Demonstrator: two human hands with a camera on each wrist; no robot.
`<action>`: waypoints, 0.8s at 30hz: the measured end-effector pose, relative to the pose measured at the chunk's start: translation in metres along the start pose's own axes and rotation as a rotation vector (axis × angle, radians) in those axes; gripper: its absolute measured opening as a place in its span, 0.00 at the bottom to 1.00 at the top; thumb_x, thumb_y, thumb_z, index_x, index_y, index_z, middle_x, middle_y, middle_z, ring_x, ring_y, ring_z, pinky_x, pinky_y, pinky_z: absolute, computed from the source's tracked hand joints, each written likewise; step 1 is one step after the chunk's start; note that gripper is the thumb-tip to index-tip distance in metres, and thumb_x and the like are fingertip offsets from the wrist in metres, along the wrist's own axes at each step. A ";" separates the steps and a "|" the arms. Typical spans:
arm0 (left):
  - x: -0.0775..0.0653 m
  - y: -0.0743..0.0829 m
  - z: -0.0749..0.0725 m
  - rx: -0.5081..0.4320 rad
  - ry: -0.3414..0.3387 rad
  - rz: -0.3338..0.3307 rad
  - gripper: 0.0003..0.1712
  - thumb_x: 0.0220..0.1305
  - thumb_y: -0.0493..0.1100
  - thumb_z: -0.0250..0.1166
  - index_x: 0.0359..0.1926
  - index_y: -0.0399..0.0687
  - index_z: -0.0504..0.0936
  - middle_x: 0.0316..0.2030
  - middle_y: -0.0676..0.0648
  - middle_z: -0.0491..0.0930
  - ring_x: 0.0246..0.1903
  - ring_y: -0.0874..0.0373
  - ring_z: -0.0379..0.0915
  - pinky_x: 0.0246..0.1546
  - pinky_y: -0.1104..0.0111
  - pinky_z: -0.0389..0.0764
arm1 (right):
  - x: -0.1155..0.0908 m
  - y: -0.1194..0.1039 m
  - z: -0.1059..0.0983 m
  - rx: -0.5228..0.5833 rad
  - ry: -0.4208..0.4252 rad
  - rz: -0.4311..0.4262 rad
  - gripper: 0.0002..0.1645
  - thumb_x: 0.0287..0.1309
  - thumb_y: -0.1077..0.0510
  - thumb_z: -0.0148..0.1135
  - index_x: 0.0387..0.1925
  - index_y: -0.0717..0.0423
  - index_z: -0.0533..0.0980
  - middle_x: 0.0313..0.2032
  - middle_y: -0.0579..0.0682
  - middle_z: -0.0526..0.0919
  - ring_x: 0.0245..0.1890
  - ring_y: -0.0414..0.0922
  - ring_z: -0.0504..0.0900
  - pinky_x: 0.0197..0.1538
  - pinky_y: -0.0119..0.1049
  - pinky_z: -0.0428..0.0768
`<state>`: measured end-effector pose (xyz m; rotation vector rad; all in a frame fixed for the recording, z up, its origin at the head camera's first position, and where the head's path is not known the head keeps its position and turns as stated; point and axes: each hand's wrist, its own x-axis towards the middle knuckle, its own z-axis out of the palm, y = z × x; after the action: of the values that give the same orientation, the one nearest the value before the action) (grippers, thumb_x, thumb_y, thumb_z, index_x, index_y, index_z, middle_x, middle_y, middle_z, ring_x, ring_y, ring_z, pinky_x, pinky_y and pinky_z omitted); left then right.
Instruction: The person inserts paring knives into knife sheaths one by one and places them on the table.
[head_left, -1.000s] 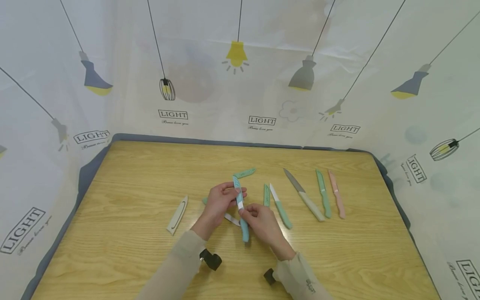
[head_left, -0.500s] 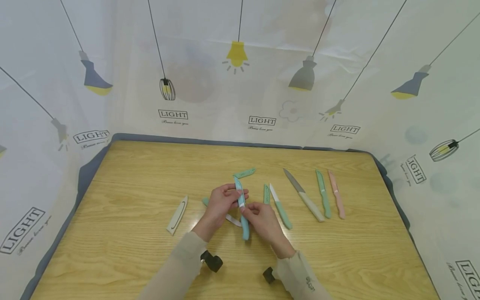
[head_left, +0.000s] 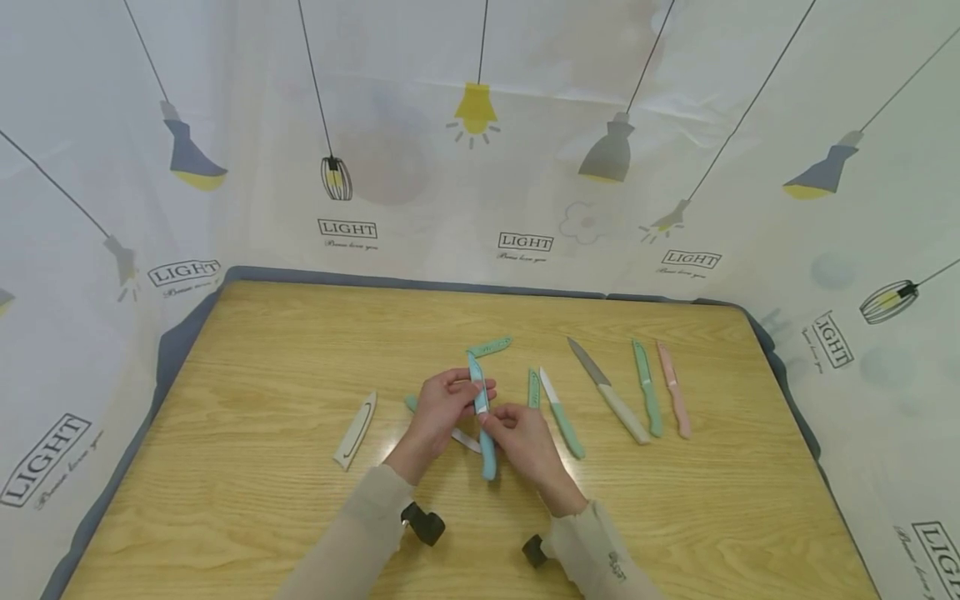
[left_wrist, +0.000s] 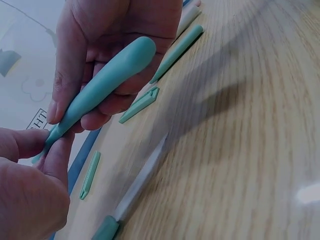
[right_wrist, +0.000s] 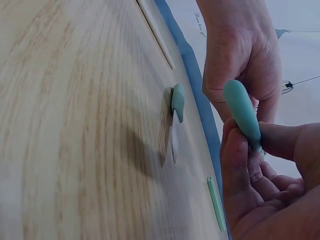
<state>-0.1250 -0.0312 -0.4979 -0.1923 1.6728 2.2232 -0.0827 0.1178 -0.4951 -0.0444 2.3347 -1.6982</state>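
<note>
Over the middle of the table, a light-blue knife [head_left: 488, 460] lies mostly inside its matching blue sheath [head_left: 476, 368]. My left hand [head_left: 437, 410] pinches the sheath between thumb and fingers. With thumb and fingertips, my right hand [head_left: 531, 442] grips the knife's handle close to the sheath's mouth. A sliver of white shows at the join in the head view. Beneath my left hand lies a bare green-handled knife [left_wrist: 142, 180], its middle hidden from above. Beyond the sheath's tip rests a green sheath [head_left: 491, 347].
Right of my hands lie another green sheath [head_left: 534, 389], a bare green-handled knife [head_left: 567, 429], a larger cream-handled knife [head_left: 622, 412], a sheathed green knife [head_left: 648, 392] and a sheathed pink knife [head_left: 674, 392]. A cream sheath [head_left: 355, 430] lies to the left on the wooden table [head_left: 225, 492].
The white stretch of blade between sheath and handle has become much shorter as the blue knife slid into its sheath. Both hands have otherwise stayed nearly in place.
</note>
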 end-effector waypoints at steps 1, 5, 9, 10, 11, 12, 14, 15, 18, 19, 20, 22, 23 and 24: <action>0.000 0.000 0.000 0.003 -0.001 0.003 0.23 0.68 0.35 0.57 0.61 0.26 0.69 0.49 0.35 0.81 0.47 0.49 0.80 0.48 0.63 0.80 | 0.000 0.000 0.000 0.001 0.002 -0.005 0.21 0.66 0.53 0.58 0.42 0.72 0.79 0.34 0.61 0.86 0.31 0.45 0.85 0.35 0.44 0.85; 0.001 0.003 -0.001 0.009 -0.006 0.019 0.24 0.67 0.37 0.59 0.60 0.26 0.70 0.48 0.35 0.82 0.47 0.49 0.80 0.46 0.64 0.81 | 0.000 0.002 0.001 -0.037 0.026 0.000 0.23 0.65 0.47 0.58 0.41 0.67 0.80 0.33 0.55 0.87 0.31 0.42 0.85 0.34 0.36 0.85; 0.002 0.006 0.000 0.003 0.007 0.025 0.24 0.67 0.38 0.60 0.60 0.27 0.70 0.47 0.36 0.82 0.46 0.49 0.81 0.44 0.65 0.82 | -0.003 -0.002 0.000 -0.147 0.060 -0.007 0.23 0.63 0.44 0.59 0.41 0.61 0.81 0.32 0.48 0.86 0.30 0.40 0.83 0.33 0.34 0.83; 0.002 0.006 0.001 -0.001 0.014 0.026 0.24 0.66 0.38 0.60 0.60 0.27 0.70 0.47 0.36 0.82 0.46 0.50 0.81 0.43 0.66 0.82 | -0.004 -0.003 0.000 -0.183 0.070 -0.010 0.22 0.62 0.44 0.59 0.41 0.60 0.81 0.31 0.46 0.85 0.30 0.39 0.82 0.32 0.34 0.82; 0.003 0.007 0.001 -0.005 0.023 0.025 0.24 0.66 0.37 0.60 0.60 0.27 0.71 0.47 0.36 0.82 0.45 0.50 0.81 0.43 0.66 0.83 | -0.005 -0.004 0.000 -0.223 0.081 -0.010 0.21 0.61 0.43 0.60 0.40 0.57 0.81 0.31 0.44 0.85 0.29 0.38 0.82 0.31 0.34 0.81; 0.003 0.007 0.001 -0.009 0.034 0.024 0.24 0.66 0.37 0.60 0.59 0.27 0.71 0.47 0.37 0.83 0.45 0.50 0.81 0.41 0.67 0.83 | -0.006 -0.004 0.000 -0.250 0.088 -0.020 0.20 0.61 0.44 0.61 0.39 0.57 0.80 0.30 0.44 0.84 0.28 0.38 0.81 0.30 0.34 0.80; 0.004 0.007 0.002 -0.014 0.054 0.023 0.24 0.66 0.37 0.61 0.59 0.28 0.71 0.46 0.37 0.83 0.44 0.51 0.82 0.39 0.69 0.83 | -0.007 -0.004 0.000 -0.304 0.102 -0.045 0.19 0.60 0.44 0.62 0.38 0.55 0.80 0.29 0.43 0.83 0.27 0.38 0.80 0.28 0.33 0.80; 0.004 0.007 0.002 -0.013 0.060 0.027 0.24 0.66 0.37 0.61 0.59 0.27 0.71 0.46 0.37 0.83 0.44 0.51 0.82 0.38 0.69 0.83 | -0.007 -0.004 0.000 -0.330 0.108 -0.063 0.18 0.59 0.44 0.62 0.37 0.55 0.80 0.28 0.42 0.82 0.27 0.37 0.80 0.27 0.32 0.79; 0.004 0.005 0.003 -0.012 0.066 0.025 0.24 0.65 0.37 0.60 0.59 0.26 0.70 0.46 0.37 0.83 0.43 0.51 0.82 0.37 0.69 0.84 | -0.008 -0.005 0.000 -0.401 0.128 -0.110 0.16 0.58 0.46 0.63 0.35 0.55 0.79 0.26 0.42 0.81 0.24 0.36 0.79 0.24 0.30 0.78; 0.004 0.005 0.004 -0.012 0.066 0.025 0.24 0.65 0.36 0.60 0.59 0.26 0.70 0.46 0.37 0.83 0.43 0.51 0.82 0.38 0.68 0.84 | -0.008 -0.005 0.000 -0.424 0.134 -0.120 0.15 0.58 0.47 0.64 0.34 0.56 0.79 0.25 0.42 0.81 0.23 0.35 0.78 0.23 0.29 0.77; 0.004 0.004 0.005 -0.011 0.066 0.025 0.24 0.65 0.36 0.60 0.59 0.26 0.70 0.46 0.37 0.83 0.43 0.51 0.82 0.39 0.68 0.84 | -0.008 -0.005 0.000 -0.444 0.138 -0.125 0.15 0.58 0.48 0.64 0.34 0.56 0.79 0.25 0.41 0.81 0.22 0.35 0.77 0.22 0.29 0.77; 0.003 0.003 0.006 -0.018 0.061 0.026 0.24 0.65 0.36 0.60 0.59 0.26 0.70 0.46 0.36 0.83 0.44 0.50 0.82 0.42 0.65 0.83 | -0.008 -0.006 0.000 -0.478 0.146 -0.123 0.14 0.58 0.48 0.64 0.34 0.56 0.79 0.24 0.41 0.80 0.20 0.35 0.76 0.21 0.29 0.75; 0.003 0.003 0.006 -0.021 0.060 0.026 0.24 0.65 0.36 0.60 0.58 0.26 0.70 0.46 0.36 0.83 0.44 0.49 0.82 0.43 0.64 0.83 | -0.008 -0.006 0.000 -0.495 0.149 -0.120 0.14 0.58 0.48 0.64 0.34 0.56 0.79 0.23 0.41 0.80 0.20 0.34 0.75 0.21 0.29 0.75; 0.003 0.003 0.007 -0.021 0.057 0.027 0.23 0.65 0.36 0.60 0.58 0.26 0.71 0.47 0.35 0.82 0.45 0.49 0.81 0.45 0.62 0.82 | -0.008 -0.006 -0.001 -0.507 0.152 -0.112 0.14 0.58 0.48 0.64 0.34 0.56 0.79 0.23 0.41 0.80 0.19 0.34 0.75 0.21 0.29 0.75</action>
<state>-0.1282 -0.0250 -0.4946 -0.2412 1.6916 2.2763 -0.0756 0.1180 -0.4878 -0.1449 2.8673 -1.1424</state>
